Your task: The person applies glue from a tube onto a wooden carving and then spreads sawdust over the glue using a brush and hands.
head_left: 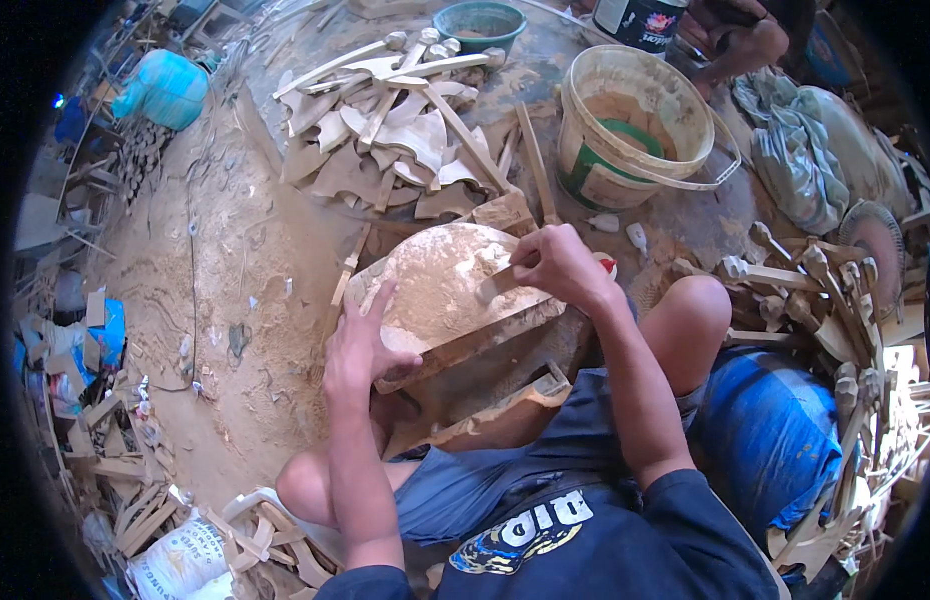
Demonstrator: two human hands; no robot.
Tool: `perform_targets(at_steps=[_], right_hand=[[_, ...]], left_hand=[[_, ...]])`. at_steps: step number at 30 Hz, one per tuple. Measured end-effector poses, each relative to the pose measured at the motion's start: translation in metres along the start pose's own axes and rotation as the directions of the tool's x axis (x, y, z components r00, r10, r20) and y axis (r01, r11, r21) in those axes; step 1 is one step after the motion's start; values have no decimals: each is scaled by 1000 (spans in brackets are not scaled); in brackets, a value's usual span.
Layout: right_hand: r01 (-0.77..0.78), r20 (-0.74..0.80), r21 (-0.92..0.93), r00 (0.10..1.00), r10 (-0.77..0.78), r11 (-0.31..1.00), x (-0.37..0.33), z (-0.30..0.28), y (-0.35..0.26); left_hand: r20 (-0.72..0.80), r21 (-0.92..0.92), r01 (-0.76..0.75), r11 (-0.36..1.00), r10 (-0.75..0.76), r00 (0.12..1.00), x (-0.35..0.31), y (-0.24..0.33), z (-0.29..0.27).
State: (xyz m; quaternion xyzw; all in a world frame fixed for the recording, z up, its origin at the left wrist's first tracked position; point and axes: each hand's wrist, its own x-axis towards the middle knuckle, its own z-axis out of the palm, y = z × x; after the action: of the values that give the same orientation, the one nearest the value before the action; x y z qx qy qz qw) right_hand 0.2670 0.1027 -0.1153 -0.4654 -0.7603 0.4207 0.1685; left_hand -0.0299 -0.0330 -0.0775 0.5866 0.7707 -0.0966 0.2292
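Note:
A thick, curved wooden board (440,275) covered with pale dust or paste lies in front of me, across my lap. My left hand (355,350) grips its left end, index finger stretched over the top and thumb along the near edge. My right hand (565,262) is closed round a small flat scraper (497,285), whose blade rests on the board's top toward the right. Under the board, nearer my body, a curved wooden piece (505,415) lies against my shorts. The scraper's handle is mostly hidden in my fingers.
Cut wooden pieces (400,125) are heaped beyond the board, near a green basin (480,25). A dusty bucket (635,125) stands at far right. Turned wooden legs (785,280) and a blue sack (770,430) lie right. Another person's hand (750,45) shows at top right.

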Motion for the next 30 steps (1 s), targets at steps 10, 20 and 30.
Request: perform_targets(at_steps=[10, 20, 30], right_hand=[[27, 91, -105, 996, -17, 994, -12, -25, 2], [154, 114, 58, 981, -160, 986, 8, 12, -17], [53, -92, 157, 995, -39, 986, 15, 24, -26]], left_hand=[[22, 16, 31, 999, -31, 999, 3, -1, 1], [24, 36, 23, 999, -24, 999, 5, -4, 6], [64, 8, 43, 999, -43, 997, 2, 1, -4]])
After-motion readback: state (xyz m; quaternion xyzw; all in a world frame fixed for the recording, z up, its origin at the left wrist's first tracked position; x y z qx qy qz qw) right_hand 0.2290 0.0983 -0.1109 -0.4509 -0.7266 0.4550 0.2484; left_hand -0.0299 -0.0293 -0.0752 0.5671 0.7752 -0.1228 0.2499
